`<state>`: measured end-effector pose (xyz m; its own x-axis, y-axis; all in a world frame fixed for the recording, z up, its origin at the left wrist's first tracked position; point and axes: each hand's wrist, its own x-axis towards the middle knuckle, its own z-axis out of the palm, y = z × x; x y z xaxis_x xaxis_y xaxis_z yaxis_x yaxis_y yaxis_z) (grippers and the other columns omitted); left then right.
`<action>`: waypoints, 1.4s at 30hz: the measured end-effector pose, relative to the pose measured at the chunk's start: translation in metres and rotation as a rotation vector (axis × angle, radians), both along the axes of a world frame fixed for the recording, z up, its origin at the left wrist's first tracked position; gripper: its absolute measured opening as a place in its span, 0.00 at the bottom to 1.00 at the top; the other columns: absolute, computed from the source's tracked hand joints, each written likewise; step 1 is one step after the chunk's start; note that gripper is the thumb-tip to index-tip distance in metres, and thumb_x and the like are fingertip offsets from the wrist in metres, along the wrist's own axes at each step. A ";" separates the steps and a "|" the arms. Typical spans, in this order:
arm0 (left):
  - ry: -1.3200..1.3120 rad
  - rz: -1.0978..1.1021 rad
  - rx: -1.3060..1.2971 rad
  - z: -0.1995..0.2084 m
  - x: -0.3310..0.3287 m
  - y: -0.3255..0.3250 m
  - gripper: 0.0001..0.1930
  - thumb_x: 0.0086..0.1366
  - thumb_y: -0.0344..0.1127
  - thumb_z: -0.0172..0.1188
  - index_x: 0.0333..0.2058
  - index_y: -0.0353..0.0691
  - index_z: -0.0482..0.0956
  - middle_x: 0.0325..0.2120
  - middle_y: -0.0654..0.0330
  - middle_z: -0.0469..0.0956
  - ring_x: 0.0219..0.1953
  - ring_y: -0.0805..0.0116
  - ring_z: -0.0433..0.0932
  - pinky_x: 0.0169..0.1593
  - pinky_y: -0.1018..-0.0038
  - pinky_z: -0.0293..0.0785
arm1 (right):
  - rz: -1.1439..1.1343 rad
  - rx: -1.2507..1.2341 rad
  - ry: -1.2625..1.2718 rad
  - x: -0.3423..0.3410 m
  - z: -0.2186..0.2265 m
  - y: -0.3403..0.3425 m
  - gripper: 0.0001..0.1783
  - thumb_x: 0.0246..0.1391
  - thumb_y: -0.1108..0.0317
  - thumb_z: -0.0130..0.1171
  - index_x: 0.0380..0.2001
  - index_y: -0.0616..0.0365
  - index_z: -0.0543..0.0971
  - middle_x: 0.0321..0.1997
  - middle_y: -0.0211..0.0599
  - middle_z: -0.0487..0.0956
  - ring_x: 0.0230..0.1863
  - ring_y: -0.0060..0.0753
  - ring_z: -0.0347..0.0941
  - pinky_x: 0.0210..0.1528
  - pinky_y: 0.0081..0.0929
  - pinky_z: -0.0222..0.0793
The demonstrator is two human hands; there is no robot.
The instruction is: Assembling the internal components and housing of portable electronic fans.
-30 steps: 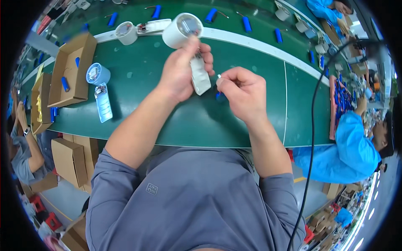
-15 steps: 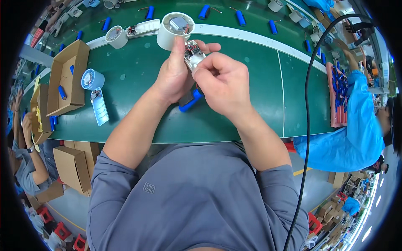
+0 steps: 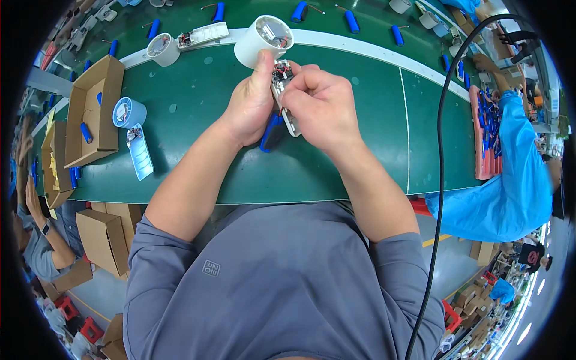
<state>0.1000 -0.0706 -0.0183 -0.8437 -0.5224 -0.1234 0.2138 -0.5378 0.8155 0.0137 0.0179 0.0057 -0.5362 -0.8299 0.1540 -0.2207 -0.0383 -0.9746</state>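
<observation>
My left hand is closed round a white handheld unit, its thumb up against the round head. The opened handle runs down from the head and shows a small circuit board with red wires. Over the handle, my right hand pinches with thumb and forefinger at its inside; whatever lies between the fingertips is hidden. A blue battery pack with a dark patch is beside the handle, just below my left palm, with a thin wire running up from it.
On the left lie a light blue unit and a cardboard box holding blue batteries. Another white unit rests by the belt rail. A black cable hangs at right, before a co-worker's blue sleeve and a pink battery tray.
The white unit has shifted slightly right and turned, so the handle's lower end now shows below my right fingers. The battery pack stands more upright. Both hands keep their grip.
</observation>
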 end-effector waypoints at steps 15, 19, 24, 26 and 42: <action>-0.011 -0.050 0.016 0.001 0.003 0.001 0.31 0.67 0.61 0.36 0.45 0.37 0.71 0.35 0.61 0.75 0.36 0.74 0.75 0.41 0.75 0.72 | 0.090 0.041 -0.450 -0.004 0.009 0.003 0.03 0.41 0.81 0.56 0.18 0.66 0.74 0.23 0.32 0.70 0.21 0.20 0.66 0.23 0.19 0.60; 0.003 -0.064 0.059 -0.001 0.003 0.001 0.28 0.67 0.59 0.37 0.44 0.38 0.72 0.35 0.61 0.75 0.35 0.73 0.75 0.41 0.74 0.73 | 0.136 0.022 -0.491 -0.009 0.005 0.003 0.03 0.42 0.80 0.57 0.18 0.66 0.74 0.24 0.32 0.71 0.20 0.20 0.66 0.20 0.17 0.57; 0.012 -0.055 0.081 0.001 0.003 0.001 0.28 0.68 0.58 0.37 0.44 0.38 0.71 0.34 0.61 0.75 0.34 0.73 0.75 0.41 0.74 0.73 | 0.135 0.166 -0.518 -0.012 0.012 0.003 0.02 0.43 0.78 0.59 0.21 0.63 0.76 0.20 0.34 0.73 0.16 0.16 0.62 0.15 0.14 0.49; 0.022 -0.060 0.091 -0.001 0.003 -0.001 0.28 0.68 0.58 0.37 0.44 0.37 0.71 0.34 0.61 0.75 0.34 0.73 0.75 0.41 0.74 0.73 | 0.148 0.220 -0.517 -0.015 0.018 0.002 0.02 0.44 0.77 0.59 0.21 0.63 0.76 0.19 0.34 0.73 0.15 0.15 0.61 0.14 0.14 0.48; 0.018 -0.093 0.077 -0.001 0.003 -0.003 0.26 0.67 0.57 0.39 0.45 0.38 0.69 0.38 0.59 0.73 0.38 0.72 0.73 0.44 0.73 0.72 | 0.105 0.256 -0.566 -0.012 0.022 0.004 0.04 0.44 0.79 0.57 0.19 0.65 0.75 0.18 0.34 0.73 0.19 0.22 0.67 0.23 0.19 0.62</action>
